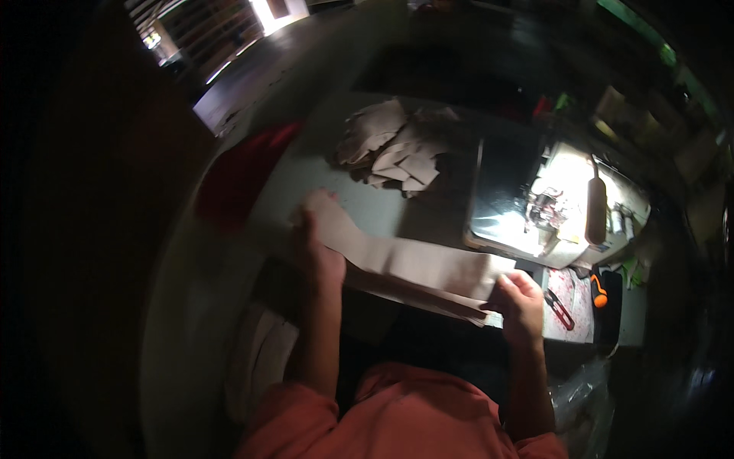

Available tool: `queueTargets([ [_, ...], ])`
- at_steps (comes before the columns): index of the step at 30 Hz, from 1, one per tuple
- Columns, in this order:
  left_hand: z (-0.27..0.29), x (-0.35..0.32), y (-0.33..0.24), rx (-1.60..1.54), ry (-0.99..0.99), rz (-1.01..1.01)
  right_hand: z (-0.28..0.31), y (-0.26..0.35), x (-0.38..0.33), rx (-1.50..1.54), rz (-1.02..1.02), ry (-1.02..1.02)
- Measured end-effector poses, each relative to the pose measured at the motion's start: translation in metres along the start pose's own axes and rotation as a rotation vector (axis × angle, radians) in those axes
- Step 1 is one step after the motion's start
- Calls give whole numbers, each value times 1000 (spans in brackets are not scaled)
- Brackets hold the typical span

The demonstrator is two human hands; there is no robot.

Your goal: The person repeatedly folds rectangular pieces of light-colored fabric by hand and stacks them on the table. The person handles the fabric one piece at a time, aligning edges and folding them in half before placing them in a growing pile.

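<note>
A long beige strip of fabric point(428, 260) stretches between my two hands above the near edge of the table. It appears folded or doubled, with a second, darker layer hanging below the upper one. My left hand point(321, 256) holds its left end, which is tilted up; most of those fingers are hidden behind the cloth. At the other end, my right hand point(521, 300) pinches the strip between thumb and fingers. Beyond the strip lies a loose heap of beige fabric pieces point(397, 153).
To the right stands a brightly lit machine point(562, 191) with a glossy flat plate point(501, 191). Red-handled thread snips point(560, 310) and an orange-ended tool point(599, 300) lie near my right hand. Red cloth point(248, 176) sits at left, a pale fabric bundle point(267, 348) below it.
</note>
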State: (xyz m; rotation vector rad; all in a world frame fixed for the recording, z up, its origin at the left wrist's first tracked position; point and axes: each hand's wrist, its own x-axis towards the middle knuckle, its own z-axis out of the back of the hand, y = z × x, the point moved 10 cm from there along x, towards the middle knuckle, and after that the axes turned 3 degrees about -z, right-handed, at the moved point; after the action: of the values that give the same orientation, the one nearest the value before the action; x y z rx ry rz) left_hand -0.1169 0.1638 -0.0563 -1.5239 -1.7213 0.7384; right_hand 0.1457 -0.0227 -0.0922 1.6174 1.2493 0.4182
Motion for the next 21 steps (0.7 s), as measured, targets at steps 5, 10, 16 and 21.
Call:
queueTargets([
  [5, -163, -153, 45, 1182, 1110, -709, -17, -7, -1, 207, -22, 194],
  [10, -177, -167, 54, 1027, 1264, -437, -16, 4, -17, 30, -38, 160],
  [16, -174, -124, 85, 490, 1178, 424, -27, 29, -28, -182, 59, 252],
  [21, -177, -121, 79, 602, 1108, 476, -20, 32, -33, -215, 78, 172],
])
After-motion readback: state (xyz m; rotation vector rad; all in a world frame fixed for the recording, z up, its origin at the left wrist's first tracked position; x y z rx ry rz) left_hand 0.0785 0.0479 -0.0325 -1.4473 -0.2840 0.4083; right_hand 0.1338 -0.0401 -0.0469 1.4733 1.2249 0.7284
